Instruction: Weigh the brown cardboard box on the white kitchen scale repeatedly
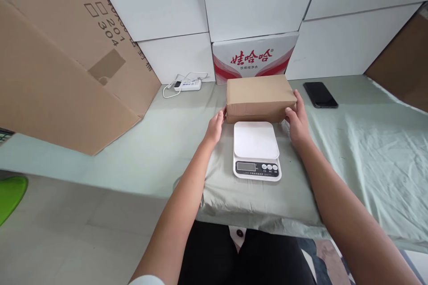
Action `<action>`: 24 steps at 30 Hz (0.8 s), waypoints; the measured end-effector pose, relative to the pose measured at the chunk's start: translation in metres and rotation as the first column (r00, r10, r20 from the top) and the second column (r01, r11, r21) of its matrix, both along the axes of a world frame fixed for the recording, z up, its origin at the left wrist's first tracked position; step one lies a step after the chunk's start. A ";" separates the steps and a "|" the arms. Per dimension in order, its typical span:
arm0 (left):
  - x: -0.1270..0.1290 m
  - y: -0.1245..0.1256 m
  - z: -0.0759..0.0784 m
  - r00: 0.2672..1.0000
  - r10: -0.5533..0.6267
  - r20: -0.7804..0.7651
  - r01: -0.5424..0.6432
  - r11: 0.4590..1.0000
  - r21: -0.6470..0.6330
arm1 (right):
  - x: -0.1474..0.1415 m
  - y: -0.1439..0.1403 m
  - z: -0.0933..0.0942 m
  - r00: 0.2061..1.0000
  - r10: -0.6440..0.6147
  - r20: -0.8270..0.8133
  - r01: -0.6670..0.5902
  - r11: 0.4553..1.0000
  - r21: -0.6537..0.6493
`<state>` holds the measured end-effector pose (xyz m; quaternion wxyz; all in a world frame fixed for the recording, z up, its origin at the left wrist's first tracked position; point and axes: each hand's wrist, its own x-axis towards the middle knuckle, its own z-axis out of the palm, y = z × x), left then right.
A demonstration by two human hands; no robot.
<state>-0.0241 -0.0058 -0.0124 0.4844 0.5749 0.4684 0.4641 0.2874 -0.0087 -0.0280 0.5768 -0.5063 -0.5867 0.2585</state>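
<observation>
Brown box (257,90): shut, a little right of centre in the frame, directly behind the kitchen scale (256,140), with a hand at each end.
Left hand (216,125): at the box's left end, fingers partly curled and pressed to its side; some fingertips are hidden.
Right hand (297,120): at the box's right end, thumb on the front face and fingers spread round the corner, holding it.
Scale: white, in the middle of the frame, its display and buttons toward the bottom.
Phone (320,95): black, right of the box, lying flat.
White block with cable (190,85): left of the box, near the wall of white panels (174,0).
Printed carton (256,59): white and red, upper middle, behind the box.
Big carton (67,67): brown, upper left.
Cloth (374,147): pale green, creased, under everything on the table.
</observation>
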 end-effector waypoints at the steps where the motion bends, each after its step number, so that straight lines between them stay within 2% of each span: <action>1: 0.000 -0.001 -0.001 1.000 -0.005 0.003 0.005 1.000 0.014 | 0.001 0.001 -0.001 1.000 -0.001 0.023 0.001 1.000 0.007; 5: -0.002 0.000 -0.003 1.000 -0.017 0.023 0.015 0.999 0.051 | 0.004 0.003 -0.006 0.998 -0.010 0.060 0.009 1.000 0.021; 12: -0.004 0.006 -0.002 0.994 0.057 0.093 -0.061 0.997 0.042 | -0.003 -0.004 -0.002 1.000 -0.026 0.000 0.025 0.998 0.050; 24: -0.001 -0.003 -0.001 0.996 -0.009 0.091 0.005 0.999 0.049 | -0.010 -0.005 0.005 0.998 -0.029 -0.061 0.029 1.000 -0.001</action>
